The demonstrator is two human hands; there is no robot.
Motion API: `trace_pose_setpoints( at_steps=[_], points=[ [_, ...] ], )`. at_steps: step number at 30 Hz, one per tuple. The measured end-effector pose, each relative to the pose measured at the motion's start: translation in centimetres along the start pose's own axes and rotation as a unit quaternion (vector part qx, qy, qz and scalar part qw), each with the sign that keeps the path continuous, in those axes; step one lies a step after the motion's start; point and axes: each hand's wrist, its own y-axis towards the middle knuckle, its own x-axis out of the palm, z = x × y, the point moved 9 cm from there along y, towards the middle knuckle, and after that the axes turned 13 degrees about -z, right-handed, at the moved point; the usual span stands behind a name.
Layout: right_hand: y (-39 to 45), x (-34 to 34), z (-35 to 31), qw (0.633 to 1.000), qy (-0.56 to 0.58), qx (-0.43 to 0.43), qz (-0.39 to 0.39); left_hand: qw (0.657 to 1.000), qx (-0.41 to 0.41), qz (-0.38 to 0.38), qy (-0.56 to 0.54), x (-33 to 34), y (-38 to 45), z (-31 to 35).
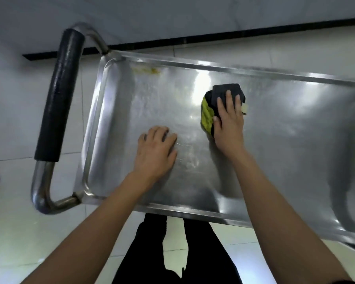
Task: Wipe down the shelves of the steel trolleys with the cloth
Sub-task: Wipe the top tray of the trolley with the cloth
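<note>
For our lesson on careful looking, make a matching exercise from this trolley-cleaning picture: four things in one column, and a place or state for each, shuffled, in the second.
Things
1. left hand
2. right hand
3. handle grip
4. yellowish stain

Places or states
A. black sleeve round the steel tube at the trolley's end
B. pressing the black and yellow cloth onto the shelf
C. resting on bare steel, holding nothing
D. on the shelf near the far rim, at the handle end

Pairs: 1-C, 2-B, 3-A, 4-D
</note>
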Motion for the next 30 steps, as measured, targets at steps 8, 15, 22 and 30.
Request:
trace_pose_setpoints(
  at_steps=[8,15,22,30],
  points=[
    [-5.1,-5.4,12.7,0.995,0.02,0.087,0.039,0.999,-0.005,-0.038,0.014,0.9,3.1,6.7],
    [-3.3,-4.9,11.0,0.992,-0.039,0.116,0.017,0.998,0.02,-0.047,0.036,0.5,2.6,4.3],
    [3.7,-1.4,0.7,0.994,-0.073,0.079,-0.022,0.995,-0.095,0.009,0.001,-3.8,1.4,-9.5],
    [11.1,3.8,-12.7,0.994,-0.096,-0.004,-0.052,0.993,-0.114,0.005,-0.04,-3.5,0.1,-14.3]
  ],
)
